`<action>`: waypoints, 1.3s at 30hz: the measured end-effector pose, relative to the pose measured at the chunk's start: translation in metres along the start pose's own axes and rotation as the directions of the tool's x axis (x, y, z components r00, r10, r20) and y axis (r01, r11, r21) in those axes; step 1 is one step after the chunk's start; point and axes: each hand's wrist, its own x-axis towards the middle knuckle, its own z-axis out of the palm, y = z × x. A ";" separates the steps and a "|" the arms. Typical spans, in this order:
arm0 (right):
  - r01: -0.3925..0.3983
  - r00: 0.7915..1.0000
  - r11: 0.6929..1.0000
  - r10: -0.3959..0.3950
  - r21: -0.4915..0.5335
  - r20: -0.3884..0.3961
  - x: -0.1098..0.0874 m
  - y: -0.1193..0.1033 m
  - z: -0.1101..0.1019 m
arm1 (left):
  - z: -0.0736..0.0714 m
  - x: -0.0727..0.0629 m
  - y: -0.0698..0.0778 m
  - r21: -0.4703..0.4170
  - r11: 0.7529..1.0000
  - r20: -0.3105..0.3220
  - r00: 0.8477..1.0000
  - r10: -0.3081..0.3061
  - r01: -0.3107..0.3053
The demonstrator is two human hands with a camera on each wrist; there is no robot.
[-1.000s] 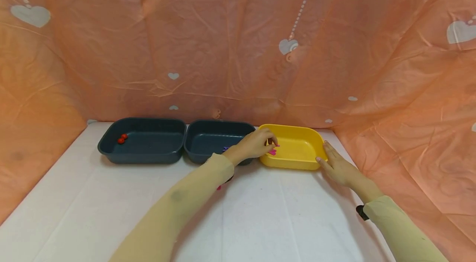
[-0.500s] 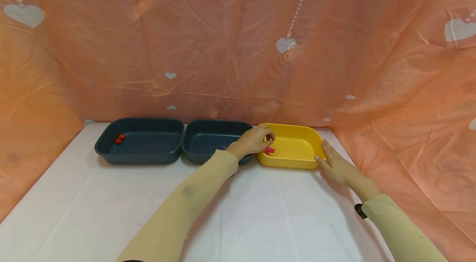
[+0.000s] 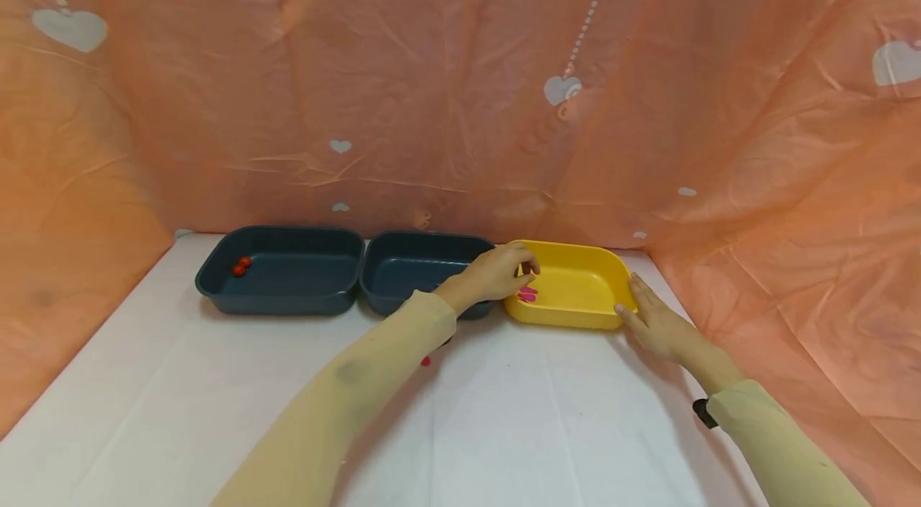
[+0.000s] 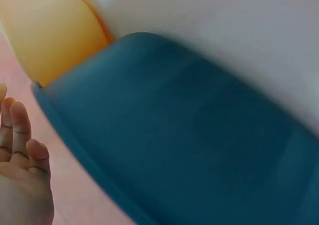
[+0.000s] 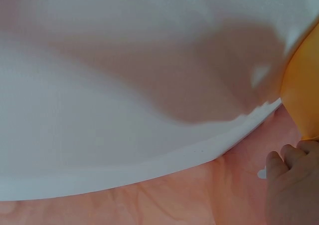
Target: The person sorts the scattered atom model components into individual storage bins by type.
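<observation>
Over the left end of the yellow tray (image 3: 576,318) hovers my left hand (image 3: 496,271), its fingers loosely bent and the thumb apart from them, with nothing seen between. Small bright pink pieces (image 3: 528,294) lie in the tray just beneath it; their kind is too small to tell. In the left wrist view, the fingers of the left hand (image 4: 22,160) are parted at the far left. My right hand (image 3: 658,327) rests with straight fingers against the yellow tray's right end. The right wrist view shows those fingers at the yellow wall (image 5: 304,85).
Two dark blue trays stand left of the yellow one: a middle tray (image 3: 388,304) and a left tray (image 3: 281,305) holding two small red balls (image 3: 241,266). Another pink piece (image 3: 425,361) lies on the white table (image 3: 496,427), partly behind the left forearm. An orange curtain (image 3: 446,131) hangs behind.
A pink piece at my left fingertips a second ago is no longer there; pink pieces lie in the yellow tray below. The thumb has parted from the fingers. My right hand stays at the tray.
</observation>
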 end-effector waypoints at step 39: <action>0.011 1.000 1.000 -0.011 -0.007 0.009 0.000 0.002 0.001 | -0.019 -0.123 -0.015 0.042 0.974 0.146 0.966 0.214 -0.223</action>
